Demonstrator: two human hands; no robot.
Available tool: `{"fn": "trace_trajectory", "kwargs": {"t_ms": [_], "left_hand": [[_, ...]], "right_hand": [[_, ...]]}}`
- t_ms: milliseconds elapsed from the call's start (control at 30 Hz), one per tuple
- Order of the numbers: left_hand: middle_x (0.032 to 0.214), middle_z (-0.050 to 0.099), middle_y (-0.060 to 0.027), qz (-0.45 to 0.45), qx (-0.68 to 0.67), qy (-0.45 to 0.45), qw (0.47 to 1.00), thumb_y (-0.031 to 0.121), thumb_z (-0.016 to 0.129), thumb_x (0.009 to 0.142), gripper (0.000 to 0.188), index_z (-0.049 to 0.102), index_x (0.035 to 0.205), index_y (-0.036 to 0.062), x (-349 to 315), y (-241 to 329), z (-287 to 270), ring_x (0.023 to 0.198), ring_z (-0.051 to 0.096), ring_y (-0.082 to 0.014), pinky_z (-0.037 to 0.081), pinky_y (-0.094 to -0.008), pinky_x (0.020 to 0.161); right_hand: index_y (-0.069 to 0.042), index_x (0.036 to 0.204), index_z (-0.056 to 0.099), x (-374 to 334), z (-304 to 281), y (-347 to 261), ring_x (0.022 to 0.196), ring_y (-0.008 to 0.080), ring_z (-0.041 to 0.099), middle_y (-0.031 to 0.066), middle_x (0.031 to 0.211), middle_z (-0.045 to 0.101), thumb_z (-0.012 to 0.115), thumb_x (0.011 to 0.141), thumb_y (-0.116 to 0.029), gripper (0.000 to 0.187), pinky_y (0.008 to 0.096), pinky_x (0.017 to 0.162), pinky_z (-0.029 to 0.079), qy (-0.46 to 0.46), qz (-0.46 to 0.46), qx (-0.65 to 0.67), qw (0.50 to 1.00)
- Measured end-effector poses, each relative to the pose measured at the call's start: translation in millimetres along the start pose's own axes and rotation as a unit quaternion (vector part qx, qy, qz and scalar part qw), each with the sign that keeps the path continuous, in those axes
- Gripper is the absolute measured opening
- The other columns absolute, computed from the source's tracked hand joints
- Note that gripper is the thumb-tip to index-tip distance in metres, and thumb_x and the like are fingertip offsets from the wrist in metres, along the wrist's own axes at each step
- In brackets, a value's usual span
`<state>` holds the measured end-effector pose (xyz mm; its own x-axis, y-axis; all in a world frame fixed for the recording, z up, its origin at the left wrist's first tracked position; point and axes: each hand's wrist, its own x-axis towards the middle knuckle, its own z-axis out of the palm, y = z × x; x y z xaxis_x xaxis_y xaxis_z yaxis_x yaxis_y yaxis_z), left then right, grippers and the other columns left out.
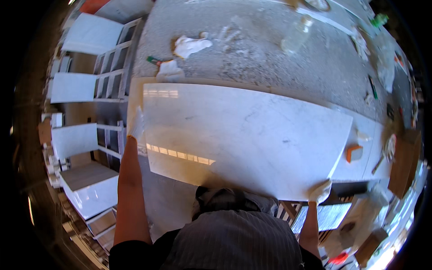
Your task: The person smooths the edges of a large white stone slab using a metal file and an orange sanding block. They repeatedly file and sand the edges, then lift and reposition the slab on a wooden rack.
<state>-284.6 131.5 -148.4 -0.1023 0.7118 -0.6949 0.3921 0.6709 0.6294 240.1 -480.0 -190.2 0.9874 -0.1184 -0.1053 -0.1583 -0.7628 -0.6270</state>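
A large polished white stone slab (243,139) with faint grey veining lies in front of me, its face reflecting bright window strips. My right hand (320,192), in a white glove, grips the slab's near right corner, with the fingers curled around the edge. At the slab's left edge is my left hand (137,123), also gloved and smeared by motion. Its fingers point away from me; whether they touch the edge I cannot tell. The slab's near edge runs close to my body and is partly hidden by my cap and clothing.
The dusty grey worktable (234,58) bears white rags (191,46), a clear plastic bottle (297,35) and an orange-and-grey block (354,153). A brush (384,155) lies at the right, near a brown cardboard box (405,164). White slabs (74,87) stand on racks at the left.
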Motion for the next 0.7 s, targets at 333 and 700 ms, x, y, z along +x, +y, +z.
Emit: {"fn": "trace_trajectory", "kwargs": {"t_ms": [333, 700], "left_hand": [[0.146, 0.048, -0.0121, 0.127, -0.048, -0.126, 0.983, 0.051, 0.025, 0.106, 0.067, 0.040, 0.145, -0.0011, -19.4, 9.0, 27.4, 0.132, 0.046, -0.0240, 0.034, -0.0342, 0.111], [0.141, 0.052, -0.0121, 0.142, 0.001, -0.076, 0.987, 0.051, 0.026, 0.105, 0.066, 0.046, 0.141, -0.0015, -44.8, 24.6, 25.6, 0.128, 0.049, -0.0236, 0.036, -0.0332, 0.109]], "right_hand": [[0.000, 0.110, 0.066, -1.3, 8.5, 4.5, 0.090, 0.0418, 0.065, 0.0238, 0.099, 0.069, 0.036, 0.103, -0.045, 0.055, 0.0474, 0.078, 0.049, 0.062, -0.059, -0.095, 0.992], [0.001, 0.104, 0.066, 9.7, 4.4, 17.0, 0.091, 0.0440, 0.061, 0.0247, 0.097, 0.066, 0.038, 0.102, -0.041, 0.051, 0.0477, 0.078, 0.046, -0.011, -0.054, 0.003, 0.998]]}}
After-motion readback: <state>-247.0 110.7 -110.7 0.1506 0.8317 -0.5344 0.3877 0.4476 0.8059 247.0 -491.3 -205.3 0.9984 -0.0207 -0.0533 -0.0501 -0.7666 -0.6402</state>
